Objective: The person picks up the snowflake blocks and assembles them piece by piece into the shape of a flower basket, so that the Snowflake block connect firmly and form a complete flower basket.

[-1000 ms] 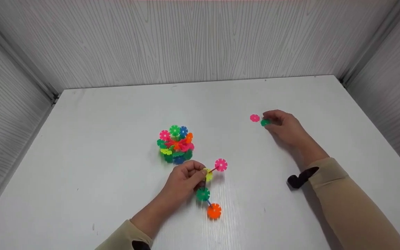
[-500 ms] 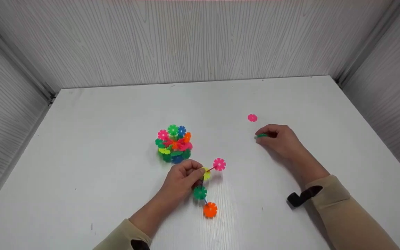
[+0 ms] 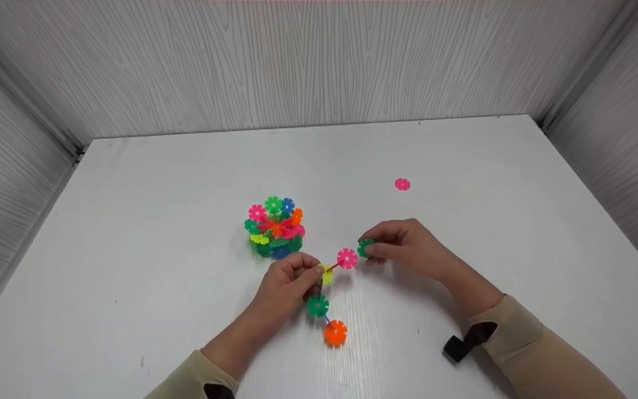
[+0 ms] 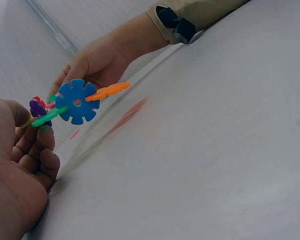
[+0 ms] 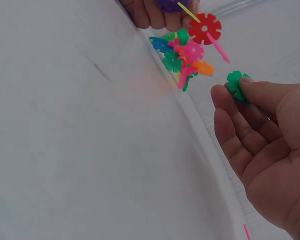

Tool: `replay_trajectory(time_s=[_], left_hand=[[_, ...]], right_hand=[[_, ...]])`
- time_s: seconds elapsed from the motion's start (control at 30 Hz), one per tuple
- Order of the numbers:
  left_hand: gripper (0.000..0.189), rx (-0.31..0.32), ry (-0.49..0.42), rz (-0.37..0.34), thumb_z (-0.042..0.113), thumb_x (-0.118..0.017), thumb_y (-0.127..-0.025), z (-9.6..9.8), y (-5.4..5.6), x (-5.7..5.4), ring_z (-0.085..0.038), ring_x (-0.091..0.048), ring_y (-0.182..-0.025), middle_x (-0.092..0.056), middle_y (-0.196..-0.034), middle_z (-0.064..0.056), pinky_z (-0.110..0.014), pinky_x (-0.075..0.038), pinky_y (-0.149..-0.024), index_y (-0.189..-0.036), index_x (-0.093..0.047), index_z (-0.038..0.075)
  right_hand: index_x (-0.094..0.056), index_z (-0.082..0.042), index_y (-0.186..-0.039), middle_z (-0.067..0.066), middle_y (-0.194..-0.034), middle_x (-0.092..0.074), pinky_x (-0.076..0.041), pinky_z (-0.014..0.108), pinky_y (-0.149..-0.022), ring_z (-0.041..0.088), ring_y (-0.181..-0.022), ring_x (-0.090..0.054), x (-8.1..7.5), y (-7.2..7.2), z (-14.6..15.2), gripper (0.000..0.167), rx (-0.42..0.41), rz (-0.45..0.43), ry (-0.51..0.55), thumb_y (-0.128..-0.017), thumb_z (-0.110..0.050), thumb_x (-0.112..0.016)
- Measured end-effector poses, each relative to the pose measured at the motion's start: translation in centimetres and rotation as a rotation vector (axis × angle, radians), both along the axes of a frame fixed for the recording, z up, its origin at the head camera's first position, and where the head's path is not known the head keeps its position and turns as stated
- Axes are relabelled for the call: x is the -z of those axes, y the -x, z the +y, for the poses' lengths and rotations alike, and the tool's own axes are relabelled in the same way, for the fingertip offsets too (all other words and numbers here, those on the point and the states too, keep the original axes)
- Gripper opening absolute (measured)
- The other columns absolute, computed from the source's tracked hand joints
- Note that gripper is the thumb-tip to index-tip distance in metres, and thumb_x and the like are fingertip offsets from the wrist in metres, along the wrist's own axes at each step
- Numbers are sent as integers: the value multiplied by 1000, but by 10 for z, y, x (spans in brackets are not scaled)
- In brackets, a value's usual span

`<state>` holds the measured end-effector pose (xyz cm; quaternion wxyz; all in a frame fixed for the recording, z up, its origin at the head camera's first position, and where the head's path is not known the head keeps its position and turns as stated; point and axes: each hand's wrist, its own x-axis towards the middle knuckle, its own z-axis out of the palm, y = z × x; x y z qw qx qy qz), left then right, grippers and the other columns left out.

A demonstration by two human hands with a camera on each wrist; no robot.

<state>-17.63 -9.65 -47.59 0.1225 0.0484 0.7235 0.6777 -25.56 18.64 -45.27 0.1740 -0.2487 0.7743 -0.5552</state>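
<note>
My left hand (image 3: 287, 281) pinches a chain of notched plastic snowflake discs by its yellow disc (image 3: 326, 274). A pink disc (image 3: 346, 259) stands at the chain's right end, joined through a red disc (image 5: 205, 28). Below the fingers hang a green disc (image 3: 317, 305), a blue disc (image 4: 77, 101) and an orange disc (image 3: 335, 333). My right hand (image 3: 407, 246) pinches a loose green snowflake disc (image 5: 236, 86) between thumb and fingers. That disc is close beside the pink one; the right wrist view shows a gap between them.
A round cluster of joined multicoloured discs (image 3: 276, 227) sits on the white table (image 3: 186, 310) just beyond my left hand. One loose pink disc (image 3: 402, 184) lies farther back on the right. Grey wood-grain panels (image 3: 308, 66) border the table at the back and sides.
My right hand has picked up the green disc from beside the loose pink one and carried it left and nearer, up to the chain's pink end. The left hand has barely moved.
</note>
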Motion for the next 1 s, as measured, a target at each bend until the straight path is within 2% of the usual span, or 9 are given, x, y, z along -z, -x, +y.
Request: replay_trajectory(time_s=[0.27, 0.43, 0.63, 0.9, 1.0], left_hand=[[20, -18, -28, -7, 21, -67, -106, 0, 1, 1, -25, -64, -89, -72, -96, -14, -27, -59, -85, -122, -66, 9], [21, -22, -26, 8, 20, -66, -106, 0, 0, 1, -24, -63, -85, -68, -89, -13, -28, -59, -83, -127, -67, 13], [23, -3, -43, 37, 20, -65, -107, -2, 0, 1, -26, -63, -87, -67, -90, -12, -27, -59, -83, -130, -70, 16], [29, 39, -75, 60, 17, -65, -107, -4, 1, 2, -25, -65, -94, -70, -122, -12, -26, -59, -85, -135, -72, 14], [29, 42, -71, 60, 17, -65, -107, -4, 1, 2, -25, -65, -95, -70, -126, -12, -26, -59, -86, -135, -73, 16]], right_hand=[[-79, -6, -119, 9, -104, -78, -61, 34, -86, 28, -90, -72, 3, -5, -2, 22, 36, 18, 22, -102, -18, -74], [-79, -7, -122, 7, -106, -79, -61, 34, -91, 27, -95, -75, 5, -6, -5, 23, 36, 33, 31, -101, -16, -75], [-78, -4, -122, 6, -106, -79, -60, 33, -93, 26, -97, -77, 6, -9, -11, 23, 25, 74, 43, -100, -12, -75], [-81, -10, -116, 5, -107, -79, -61, 35, -93, 24, -99, -77, 6, -12, -15, 19, 77, 92, 69, -98, -8, -77], [-82, -12, -116, 5, -107, -79, -61, 35, -92, 24, -100, -77, 7, -12, -16, 18, 82, 97, 71, -98, -9, -77]])
